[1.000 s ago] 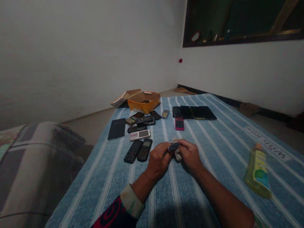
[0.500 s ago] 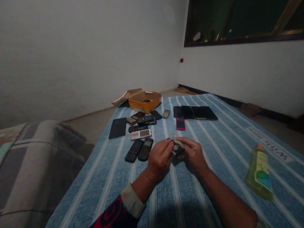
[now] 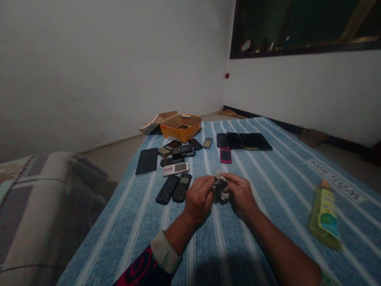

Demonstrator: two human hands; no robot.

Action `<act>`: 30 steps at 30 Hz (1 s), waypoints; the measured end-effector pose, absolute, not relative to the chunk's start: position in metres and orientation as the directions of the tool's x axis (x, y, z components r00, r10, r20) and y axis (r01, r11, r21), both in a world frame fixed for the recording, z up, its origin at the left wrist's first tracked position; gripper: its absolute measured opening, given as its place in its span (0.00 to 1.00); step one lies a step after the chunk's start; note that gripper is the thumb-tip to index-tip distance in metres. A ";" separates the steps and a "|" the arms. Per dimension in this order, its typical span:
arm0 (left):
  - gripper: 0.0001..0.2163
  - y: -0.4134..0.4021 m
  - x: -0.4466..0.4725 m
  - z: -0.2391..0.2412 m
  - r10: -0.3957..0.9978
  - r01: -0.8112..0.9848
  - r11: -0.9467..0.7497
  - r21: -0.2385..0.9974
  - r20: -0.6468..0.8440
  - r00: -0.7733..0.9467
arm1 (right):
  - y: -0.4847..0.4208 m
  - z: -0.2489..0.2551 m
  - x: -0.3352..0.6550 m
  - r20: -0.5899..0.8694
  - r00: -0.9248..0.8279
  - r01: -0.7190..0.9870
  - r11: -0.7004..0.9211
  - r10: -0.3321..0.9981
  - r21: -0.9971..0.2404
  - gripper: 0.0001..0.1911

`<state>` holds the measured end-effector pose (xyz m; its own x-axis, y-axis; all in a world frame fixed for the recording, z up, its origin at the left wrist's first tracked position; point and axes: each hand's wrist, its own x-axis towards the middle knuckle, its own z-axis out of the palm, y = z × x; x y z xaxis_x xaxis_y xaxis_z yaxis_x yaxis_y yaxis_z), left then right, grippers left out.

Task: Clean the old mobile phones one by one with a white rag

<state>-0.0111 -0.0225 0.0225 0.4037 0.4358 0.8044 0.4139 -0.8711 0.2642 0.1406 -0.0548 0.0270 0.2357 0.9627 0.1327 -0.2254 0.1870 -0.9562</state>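
Note:
Between my two hands is a small dark mobile phone [image 3: 220,185], mostly covered by a crumpled greyish-white cloth [image 3: 225,194]. My left hand [image 3: 199,198] is closed on the phone's left side, its fingertips pressed together at the upper edge. Opposite, my right hand [image 3: 241,194] pinches the cloth against the phone's right side. Just left of my left hand, two black keypad phones [image 3: 182,187] lie side by side. A white and pink phone [image 3: 175,169] rests above them, and a pink-framed phone [image 3: 225,155] lies beyond my hands.
An open orange box [image 3: 181,133] with its lid [image 3: 156,123] stands at the far end. Several more phones [image 3: 182,150] lie before it, near a dark flat tablet [image 3: 146,161]. Dark-screened devices [image 3: 250,141] line up at the far right. A yellow-green bottle [image 3: 325,218] lies at right.
The cloth has shifted over the phone: its round silver part showed before and is now covered, with more cloth bunched below it. Both hands keep nearly the same place.

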 end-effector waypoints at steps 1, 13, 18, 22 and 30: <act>0.11 -0.023 -0.011 0.023 0.464 0.413 -0.861 0.296 0.791 0.399 | -0.054 0.025 0.140 0.118 0.232 -0.226 0.171 0.966 -0.959 0.11; 0.04 -0.023 -0.009 0.032 0.862 0.258 -0.502 0.825 0.452 0.231 | -0.049 0.011 0.141 0.062 0.255 -0.137 0.099 0.965 -0.986 0.15; 0.08 -0.021 -0.007 0.035 0.967 -0.013 -0.166 0.986 0.166 0.193 | -0.053 0.018 0.141 0.111 0.274 -0.076 0.136 0.955 -0.988 0.14; 0.09 -0.019 -0.007 0.032 0.981 -0.148 -0.021 0.989 0.048 0.186 | -0.054 0.021 0.139 0.178 0.263 0.008 0.182 0.948 -0.983 0.13; 0.12 -0.017 -0.007 0.033 0.982 -0.280 0.123 0.952 -0.076 0.172 | -0.052 0.019 0.144 0.151 0.194 0.121 0.129 0.969 -0.984 0.14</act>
